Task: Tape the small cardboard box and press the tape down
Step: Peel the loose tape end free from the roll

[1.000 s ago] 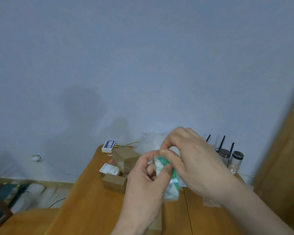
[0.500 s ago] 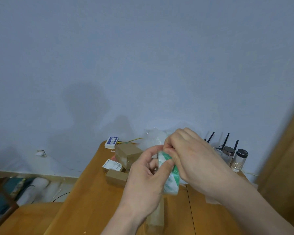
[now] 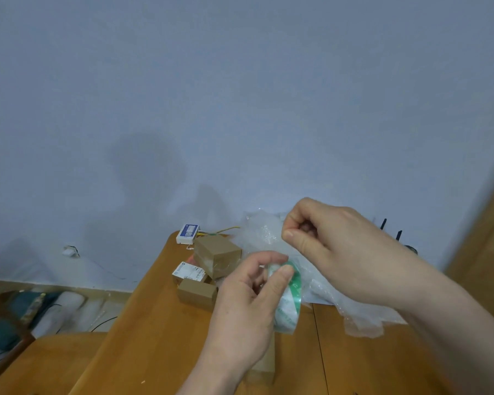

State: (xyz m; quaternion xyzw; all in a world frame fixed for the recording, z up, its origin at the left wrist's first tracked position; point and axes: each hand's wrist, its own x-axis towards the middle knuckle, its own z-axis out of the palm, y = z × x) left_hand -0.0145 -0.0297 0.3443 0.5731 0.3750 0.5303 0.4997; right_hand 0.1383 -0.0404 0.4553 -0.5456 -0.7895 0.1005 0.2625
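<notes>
Head view is showing both hands raised over the counter (image 3: 143, 346) in the lower middle of the frame. The left hand (image 3: 248, 303) is gripping the tape roll (image 3: 290, 297), clear with green print, its thumb and fingers pressed together around the roll's rim. The right hand (image 3: 334, 252), just above and to the right, is pinching its thumb against its curled fingers; it seems to be drawing a clear strip off the roll, though the film itself is too faint to make out.

A cardboard box (image 3: 264, 366) is sitting on the counter directly below the left wrist, mostly hidden by it; I am judging this to be the one awaiting tape. Two more boxes (image 3: 216, 253) are lying further back toward the wall, with bubble wrap (image 3: 260, 232) behind the hands.

Risks from here, as I am reading them: the strip, hanging free between the hands, could fold on itself or cling to the fingers, since clear tape is limp and sticky. It could also catch the bubble wrap close behind and spoil the adhesive. With both hands busy, nothing is steadying the box, so it may slide or tip as the strip is laid, leaving the tape crooked or wrinkled.
</notes>
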